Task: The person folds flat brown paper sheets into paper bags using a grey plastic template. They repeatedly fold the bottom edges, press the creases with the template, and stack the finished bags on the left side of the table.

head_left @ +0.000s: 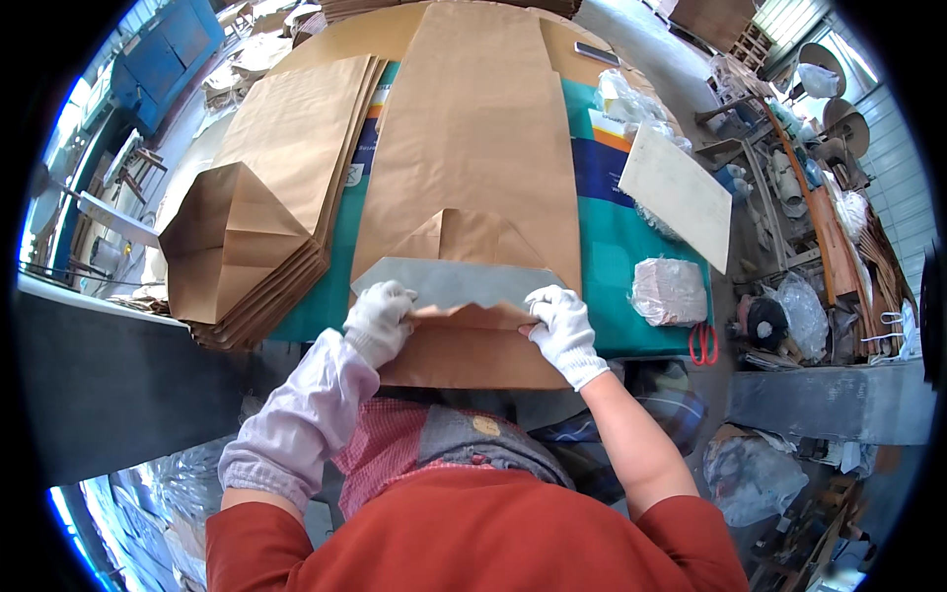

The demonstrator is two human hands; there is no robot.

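A long brown paper bag [473, 128] lies lengthwise in front of me, its folded end nearest my body. Across that end rests a flat grey plate [464, 280] with angled corners, partly under a paper flap. My left hand [380, 321], in a white knitted glove and light sleeve cover, pinches the left part of the lifted flap edge [472, 316]. On the other side, my gloved right hand [560, 331] grips the same edge between thumb and fingers. Between the hands the edge is wrinkled and stands up slightly.
A stack of brown paper bags [266, 197] with folded ends lies at left. On the right are a pale board [679, 192], a plastic-wrapped bundle [671, 292], red-handled scissors [703, 344] and clear plastic [631, 104]. A phone [597, 53] lies at the far edge.
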